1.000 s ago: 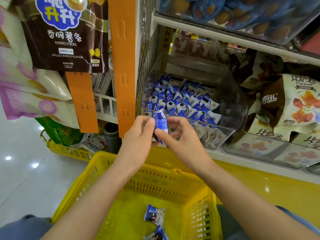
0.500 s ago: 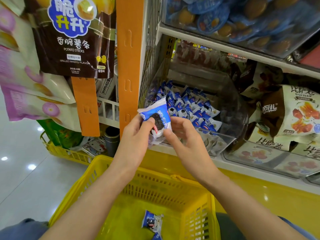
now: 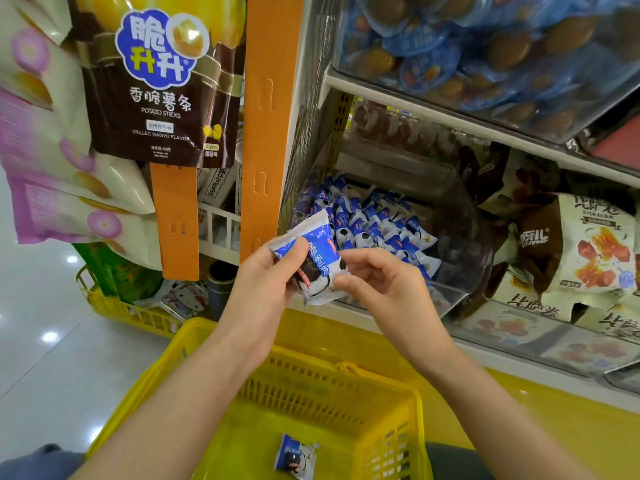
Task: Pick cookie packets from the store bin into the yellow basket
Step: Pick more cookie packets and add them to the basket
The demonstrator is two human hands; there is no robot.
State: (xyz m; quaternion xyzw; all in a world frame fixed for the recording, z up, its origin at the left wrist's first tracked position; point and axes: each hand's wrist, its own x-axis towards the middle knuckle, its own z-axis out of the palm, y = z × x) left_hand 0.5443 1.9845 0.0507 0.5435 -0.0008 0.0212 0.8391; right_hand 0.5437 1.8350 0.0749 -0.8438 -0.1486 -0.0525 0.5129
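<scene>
1 cookie packet, gripped by left hand at 9 o'clock and right hand at 3 o'clock; yellow basket at 6 o'clock holds 1 loose packet.

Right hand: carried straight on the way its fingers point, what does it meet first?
The packet held by the left hand; the right hand is right at its edge, contact unclear.
</scene>
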